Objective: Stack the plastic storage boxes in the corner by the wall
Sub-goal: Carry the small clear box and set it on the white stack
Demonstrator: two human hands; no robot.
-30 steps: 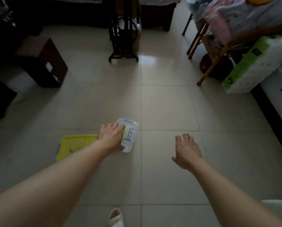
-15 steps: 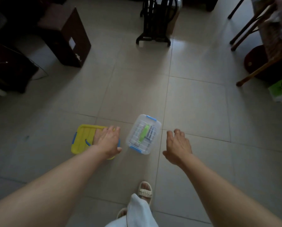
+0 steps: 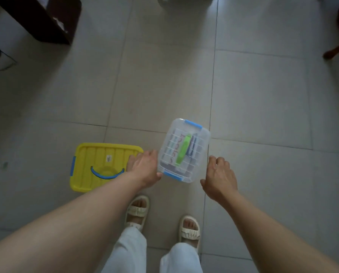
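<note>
The clear box (image 3: 184, 150) with blue latches lay on the tiled floor (image 3: 164, 85), just right of the yellow box (image 3: 97, 166), whose small label was unreadable. The left hand (image 3: 144, 169), fingers loose, reached between them; whether it touched either was unclear. The right hand (image 3: 218, 177) hovered half-curled, empty, beside the clear box. A dark cabinet (image 3: 46, 18) stood far left.

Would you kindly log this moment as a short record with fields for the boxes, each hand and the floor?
clear box: clear box with blue latches and a green handle, lid on, on the floor
yellow box: yellow box with a blue handle, left of the clear box, apart from it
left hand: left hand between the two boxes, at the clear box's left side; contact unclear
right hand: right hand open, just right of the clear box, not touching
stacked: not yet
floor: tiled floor
</note>
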